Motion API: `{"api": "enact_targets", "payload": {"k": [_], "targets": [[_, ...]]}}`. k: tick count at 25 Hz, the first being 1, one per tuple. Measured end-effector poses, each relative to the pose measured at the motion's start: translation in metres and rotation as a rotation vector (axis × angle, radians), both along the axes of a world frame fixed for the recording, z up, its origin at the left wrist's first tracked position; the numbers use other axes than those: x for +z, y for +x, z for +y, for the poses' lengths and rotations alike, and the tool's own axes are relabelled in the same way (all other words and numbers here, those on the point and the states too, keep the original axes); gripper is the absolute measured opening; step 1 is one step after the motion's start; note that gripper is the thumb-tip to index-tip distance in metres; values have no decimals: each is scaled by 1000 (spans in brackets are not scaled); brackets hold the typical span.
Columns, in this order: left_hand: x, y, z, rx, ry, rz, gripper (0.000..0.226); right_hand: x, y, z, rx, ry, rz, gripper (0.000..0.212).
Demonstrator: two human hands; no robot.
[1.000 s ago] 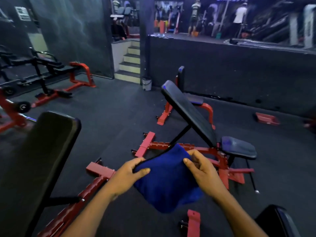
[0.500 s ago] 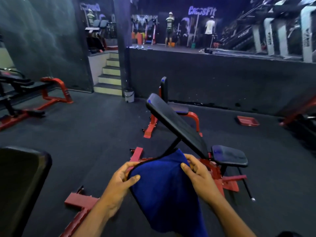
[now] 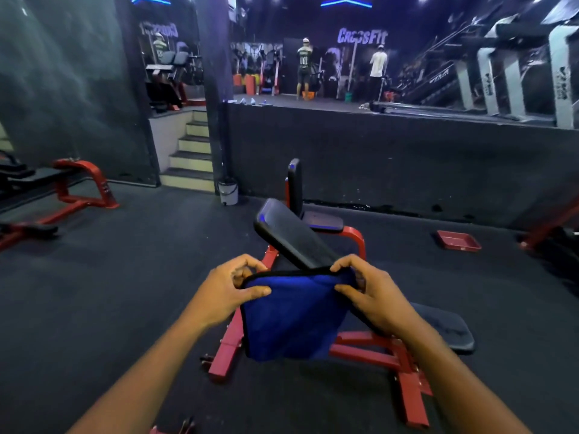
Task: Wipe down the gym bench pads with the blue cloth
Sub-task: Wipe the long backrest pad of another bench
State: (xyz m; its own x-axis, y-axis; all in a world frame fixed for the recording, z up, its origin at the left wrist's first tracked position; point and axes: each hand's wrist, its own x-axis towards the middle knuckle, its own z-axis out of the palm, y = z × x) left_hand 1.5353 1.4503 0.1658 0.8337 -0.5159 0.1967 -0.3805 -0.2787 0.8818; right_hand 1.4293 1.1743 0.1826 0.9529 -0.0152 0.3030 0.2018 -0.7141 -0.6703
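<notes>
Both hands pinch the top edge of the blue cloth (image 3: 294,314), held up in front of the bench

The left hand (image 3: 227,291) nips the cloth's left corner between thumb and curled fingers; the right hand (image 3: 372,296) does the same at the right corner. The cloth hangs in the air over the inclined back pad (image 3: 291,236), touching no pad that can be seen; the seat pad (image 3: 445,330) lies just right of the right wrist, on a red frame (image 3: 376,349)

"CrossFit" on the far wall (image 3: 362,36); "001" on a jersey (image 3: 304,60).

Dark rubber floor (image 3: 125,277), mirrored wall (image 3: 407,57)
</notes>
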Motion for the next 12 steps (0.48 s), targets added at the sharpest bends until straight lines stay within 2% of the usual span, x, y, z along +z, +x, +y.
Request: {"api": "enact_targets", "payload": {"k": [3,7,10,12], "targets": [[3,53,-10,31,43,-88,14,14,53,-12,13,-102,67,32],[1,134,-26,98,24,-91,18,26,128,-27,-10,-151,58,36],[1,198,-42,54,-51,-43,10,35,188,-34,-29,-58,59,36],[4,233,-55,6,-143,38,11,40,226,-38,-39,85,49,28]]}}
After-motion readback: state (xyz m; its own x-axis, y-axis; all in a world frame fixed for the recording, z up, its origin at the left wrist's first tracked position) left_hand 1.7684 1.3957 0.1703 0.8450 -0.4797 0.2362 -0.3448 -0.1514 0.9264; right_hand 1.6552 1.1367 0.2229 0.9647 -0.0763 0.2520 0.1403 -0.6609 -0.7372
